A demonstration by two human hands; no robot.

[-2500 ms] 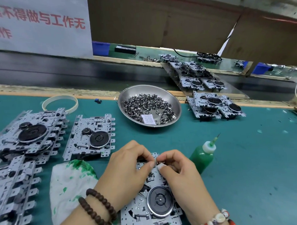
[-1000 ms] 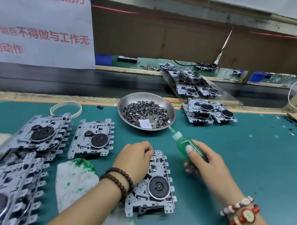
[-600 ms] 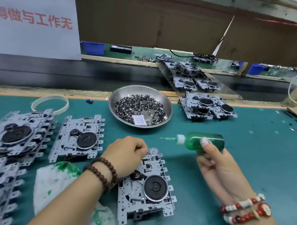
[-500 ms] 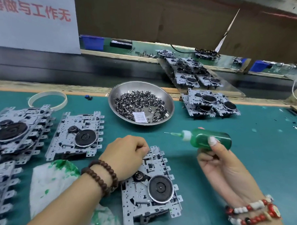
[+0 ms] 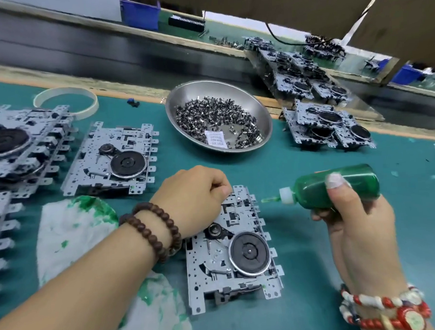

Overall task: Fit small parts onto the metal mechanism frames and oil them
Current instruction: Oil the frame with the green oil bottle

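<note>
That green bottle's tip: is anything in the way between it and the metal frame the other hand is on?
Nothing visible. The green bottle, gripped sideways by the right hand, points its nozzle across bare mat toward the frame's far right edge. The left hand rests curled on the frame's far left corner, off that line.

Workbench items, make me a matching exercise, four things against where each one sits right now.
Things:
1. green oil bottle
2. steel bowl
3. stained cloth
4. tape ring

Places:
A. far left of the mat
B. gripped sideways in the right hand
C. under the left forearm
D. behind the frame that the left hand rests on

Pairs: 1-B, 2-D, 3-C, 4-A
</note>
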